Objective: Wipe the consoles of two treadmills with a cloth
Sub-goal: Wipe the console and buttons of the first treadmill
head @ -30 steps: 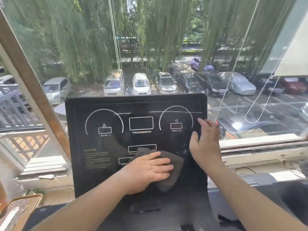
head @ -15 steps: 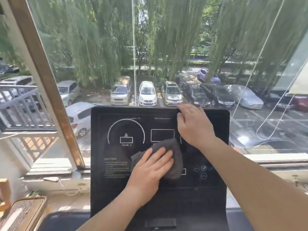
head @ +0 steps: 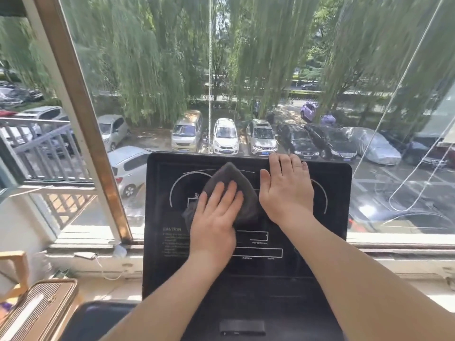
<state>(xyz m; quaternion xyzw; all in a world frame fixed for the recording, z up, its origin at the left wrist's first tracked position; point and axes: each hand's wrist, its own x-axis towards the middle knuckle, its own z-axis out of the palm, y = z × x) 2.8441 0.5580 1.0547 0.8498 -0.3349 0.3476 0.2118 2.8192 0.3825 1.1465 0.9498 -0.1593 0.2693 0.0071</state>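
One tan ribbed basket (head: pixel 37 313) sits at the lower left, below a white window sill (head: pixel 61 247). A wooden window frame (head: pixel 81 119) slants up from the sill. Through the glass, parked cars (head: pixel 225 136) stand under willow trees. Right of the frame, a black treadmill console (head: pixel 332 242) stands before the window, with white arcs and a CAUTION note printed on its face. On its upper middle lies a dark grey cloth (head: pixel 226 178), its long axis running up the panel and its narrow tip pointing at the console's top edge. The left hand (head: pixel 216 217) lies flat on the cloth, grip spread, fingers straight and pressing. Just beside it the right hand (head: pixel 288 193) rests flat on the console, fingers straight, tips at the top edge. A white pull cord (head: pixel 402 80) hangs at the far right.
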